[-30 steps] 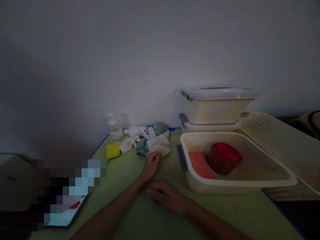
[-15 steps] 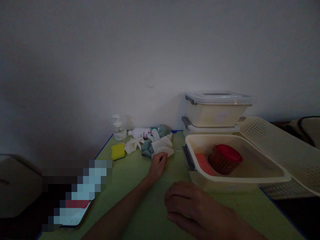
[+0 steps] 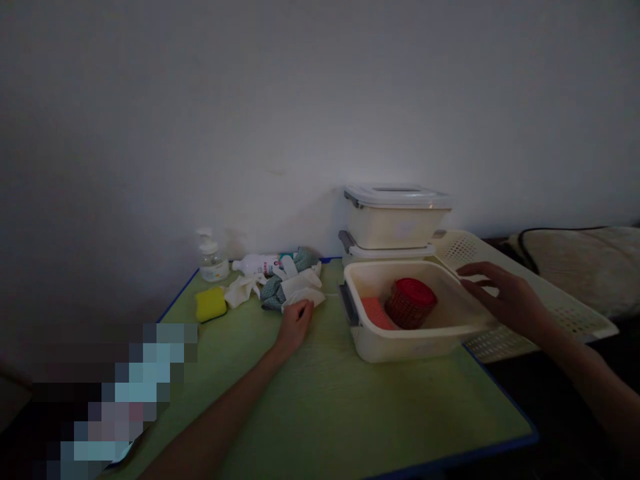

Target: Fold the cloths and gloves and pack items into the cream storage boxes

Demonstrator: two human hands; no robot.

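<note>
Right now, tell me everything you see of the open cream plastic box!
The open cream plastic box has rounded corners, a thick rim and a grey clip on its left. It stands upright, mostly over the green table, with a coral-pink textured block and a red round woven-looking bundle inside. The right hand is at its right rim; contact is unclear.

Table (image 3: 310, 413): green top, blue edging.
Tub (image 3: 410, 347): white, open, grey latch.
Lower box (image 3: 390, 253): lidded, just behind tub.
Bundle (image 3: 301, 285): grey-green and white, left of tub.
Bottle (image 3: 257, 264): white, on its side, left of tub, farther back.
Wad (image 3: 243, 289): white, material unclear, farther left of tub.
Sponge (image 3: 211, 304): yellow, well left of tub.
Pump bottle (image 3: 213, 261): upright, well left of tub, farther back.
Slab (image 3: 120, 455): mostly pixelated, left of tub, nearer viewer.
</note>
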